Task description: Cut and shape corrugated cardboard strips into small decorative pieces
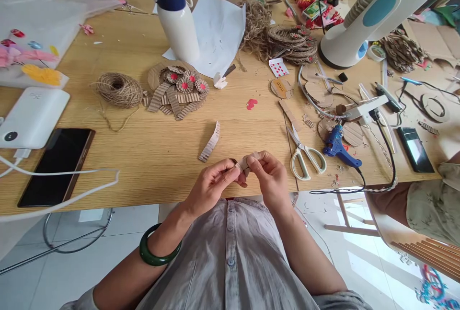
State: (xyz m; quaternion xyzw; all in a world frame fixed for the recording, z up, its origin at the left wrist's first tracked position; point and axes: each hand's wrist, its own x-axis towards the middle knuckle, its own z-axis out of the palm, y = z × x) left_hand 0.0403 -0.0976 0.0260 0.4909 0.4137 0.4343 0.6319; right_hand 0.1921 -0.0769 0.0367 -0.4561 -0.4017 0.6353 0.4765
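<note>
Tabletop (161, 142) in pale wood grain, spanning the frame, cut off at both sides. At the right edge, a seated person (429, 204), mostly cropped away, only part of a leg and patterned cloth in view. Upper right, white upright device (381, 8) with blue oval panel, top out of frame. Upper left of centre, white bottle (179, 32), hiding part of a creased white sheet (219, 27). Lower left, dark-screened phone (55, 166) under a white cable. Lower centre, left hand (210, 183) and right hand (273, 178), forearms converging from below, wrists bent inward, thumbs and fingertips pinched nearly closed on one small cardboard strip (246, 162), just over the table's near edge; its shape mostly covered by fingers, hard to make out. Right of centre, white-handled scissors (300, 144), blades slightly apart, near a blue glue gun (336, 144). Above them, cardboard disc (281, 88) with dark lettering too small to read. Just above the left hand, loose corrugated strip (210, 142). Farther up, red scraps (252, 104).
</note>
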